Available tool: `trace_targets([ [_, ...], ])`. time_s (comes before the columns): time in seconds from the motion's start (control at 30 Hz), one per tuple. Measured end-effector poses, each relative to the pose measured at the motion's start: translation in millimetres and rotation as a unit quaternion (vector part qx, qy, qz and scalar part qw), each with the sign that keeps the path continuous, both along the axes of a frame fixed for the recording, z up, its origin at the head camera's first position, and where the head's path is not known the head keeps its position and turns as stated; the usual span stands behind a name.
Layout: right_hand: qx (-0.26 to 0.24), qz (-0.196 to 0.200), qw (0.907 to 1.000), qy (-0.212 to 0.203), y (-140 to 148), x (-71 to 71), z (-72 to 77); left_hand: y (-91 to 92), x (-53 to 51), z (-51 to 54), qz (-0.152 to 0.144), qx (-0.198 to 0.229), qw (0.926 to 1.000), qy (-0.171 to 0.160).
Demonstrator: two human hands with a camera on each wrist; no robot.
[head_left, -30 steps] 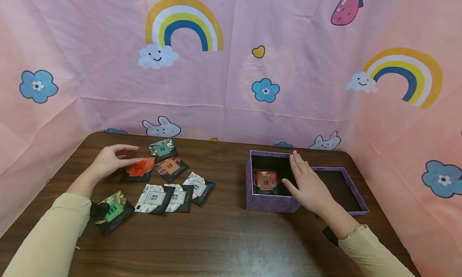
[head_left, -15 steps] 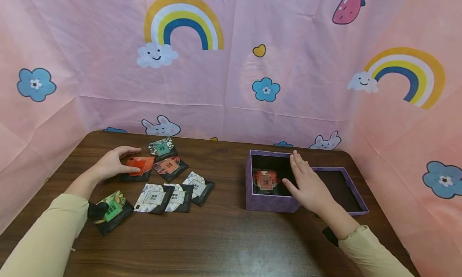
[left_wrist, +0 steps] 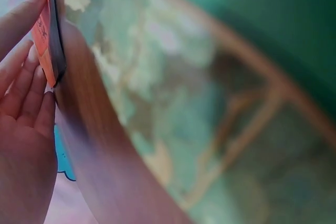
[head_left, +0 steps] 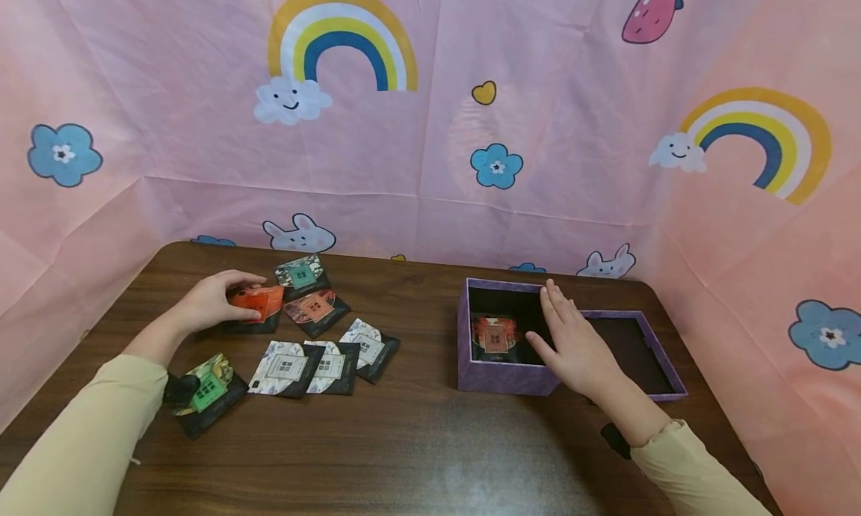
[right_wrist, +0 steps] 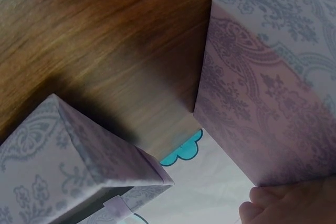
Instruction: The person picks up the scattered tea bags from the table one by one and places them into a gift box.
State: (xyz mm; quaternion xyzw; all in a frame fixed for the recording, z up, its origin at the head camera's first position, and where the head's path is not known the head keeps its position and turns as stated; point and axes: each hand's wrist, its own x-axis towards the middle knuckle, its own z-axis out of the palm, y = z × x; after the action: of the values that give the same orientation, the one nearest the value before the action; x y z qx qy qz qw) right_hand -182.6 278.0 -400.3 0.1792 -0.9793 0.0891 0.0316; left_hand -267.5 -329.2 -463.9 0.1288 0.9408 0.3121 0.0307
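My left hand (head_left: 214, 301) pinches an orange-and-black sachet (head_left: 269, 304) at the left of the table. In the left wrist view the thumb presses the orange face of the sachet (left_wrist: 46, 45), and the other fingers lie along its edge. My right hand (head_left: 580, 349) rests with straight fingers along the right wall of an open purple box (head_left: 507, 380); its thumb reaches over the opening. A red sachet (head_left: 495, 338) stands inside the box near the front left. From the right wrist, the patterned box side (right_wrist: 262, 93) shows with fingertips at its edge.
Close to the left hand lie a teal sachet (head_left: 301, 274), a salmon one (head_left: 316, 310) and a green one (head_left: 210, 392). White sachets (head_left: 285, 369) overlap in front. The box lid (head_left: 681, 390) lies inside-up right of the box. A printed cloth wall (head_left: 430, 224) stands behind the table.
The left thumb has come down onto the orange sachet, and the fingers have closed on it. The sachet has tilted up slightly. My right hand and the box have stayed put.
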Motion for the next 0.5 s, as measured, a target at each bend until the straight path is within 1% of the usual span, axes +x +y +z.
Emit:
trace_targets([
  [0.17,0.001,-0.001,1.0000,0.001,-1.2,-0.6,1.3,-0.3,-1.7,1.7,0.003,-0.009,0.9999,-0.006],
  [0.27,0.000,-0.001,1.0000,-0.001,-1.5,-0.1,2.2,0.9,-2.3,1.5,0.002,-0.013,0.9999,0.001],
  [0.4,-0.003,-0.002,1.0000,0.001,-1.5,1.3,2.9,3.8,-3.1,1.7,0.006,-0.008,0.9999,0.004],
  [0.5,-0.002,-0.002,1.0000,0.003,-1.4,2.1,2.1,5.0,-3.7,3.0,0.011,0.000,0.9999,-0.001],
])
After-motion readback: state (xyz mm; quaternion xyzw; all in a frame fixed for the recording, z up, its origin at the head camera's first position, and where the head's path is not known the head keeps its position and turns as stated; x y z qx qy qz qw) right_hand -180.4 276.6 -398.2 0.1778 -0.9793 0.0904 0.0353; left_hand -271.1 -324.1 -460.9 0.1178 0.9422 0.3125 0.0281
